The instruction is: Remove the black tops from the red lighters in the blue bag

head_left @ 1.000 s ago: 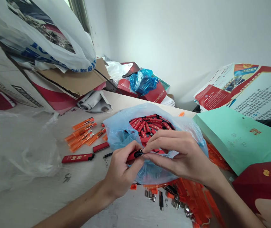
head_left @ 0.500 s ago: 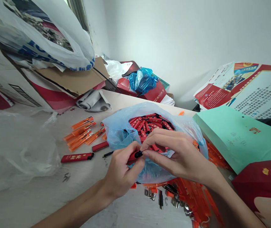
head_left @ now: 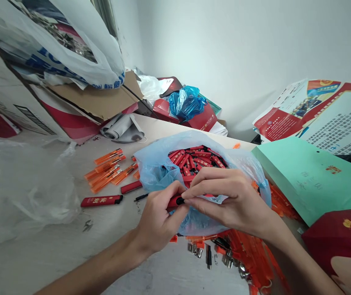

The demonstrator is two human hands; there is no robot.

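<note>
My left hand [head_left: 159, 215] is closed around a red lighter [head_left: 173, 202], whose black end points right between thumb and forefinger. At that black end, the fingertips of my right hand [head_left: 229, 200] are pinched together; whether a small part sits between them is hidden. Both hands are above the front of a pale blue plastic bag [head_left: 157, 159] filled with red lighters [head_left: 198, 157]. Left of the hands, a red lighter with gold characters [head_left: 101, 200] lies on the table, near another red lighter [head_left: 131, 187] and a thin black part [head_left: 141, 197].
Orange transparent lighter bodies [head_left: 106, 170] lie at left; a heap of orange pieces [head_left: 249, 254] and metal caps [head_left: 196, 249] is in front. Clear plastic [head_left: 24, 192] covers the left side. A green folder [head_left: 313, 176] and red bag [head_left: 341, 233] stand right, cardboard boxes [head_left: 101, 102] behind.
The fingers of my right hand have shifted slightly against the lighter's black end. My left hand keeps its hold, and the whole view has moved a little.
</note>
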